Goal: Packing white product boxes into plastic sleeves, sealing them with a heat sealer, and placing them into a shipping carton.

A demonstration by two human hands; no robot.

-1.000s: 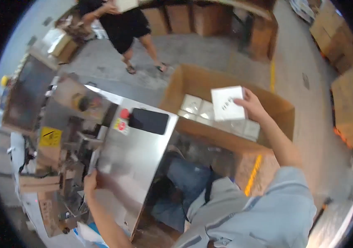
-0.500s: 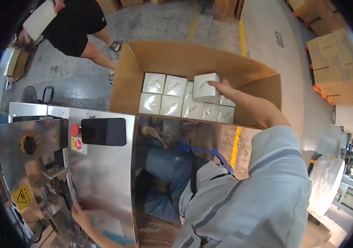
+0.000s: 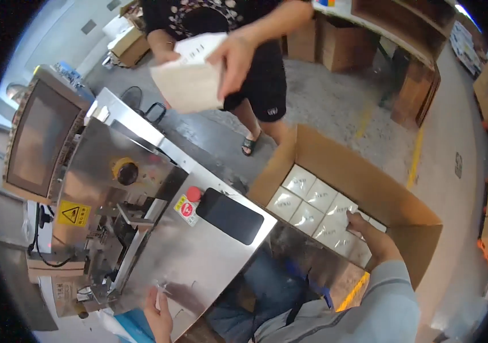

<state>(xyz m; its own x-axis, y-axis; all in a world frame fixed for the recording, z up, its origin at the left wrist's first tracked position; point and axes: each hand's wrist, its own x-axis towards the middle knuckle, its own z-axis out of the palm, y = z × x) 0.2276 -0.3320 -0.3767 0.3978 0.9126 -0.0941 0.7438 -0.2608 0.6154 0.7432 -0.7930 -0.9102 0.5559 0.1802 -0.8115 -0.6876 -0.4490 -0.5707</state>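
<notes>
My right hand (image 3: 364,227) reaches into an open cardboard carton (image 3: 347,163) on the right. It is closed on a white box (image 3: 340,208), which sits level with the others, and some fingers are hidden. Several similar white boxes (image 3: 307,217), wrapped in shiny film, fill rows in the carton. Over the metal worktop (image 3: 198,268), at the lower left, my left hand (image 3: 158,314) points its fingers up, slightly apart. A small shiny bit shows at its fingertips, too unclear to name. I cannot see it gripping anything.
A person (image 3: 198,23) across the worktop holds a white block-like stack (image 3: 189,86) in both hands. A black phone (image 3: 229,216) and a red button (image 3: 193,194) are on the worktop. The machine (image 3: 101,171) with a screen (image 3: 44,137) stands left.
My right hand has lowered the white box among the others. My left hand has come away from the machine's edge. My view has turned left, and the other person has come nearer with the stack.
</notes>
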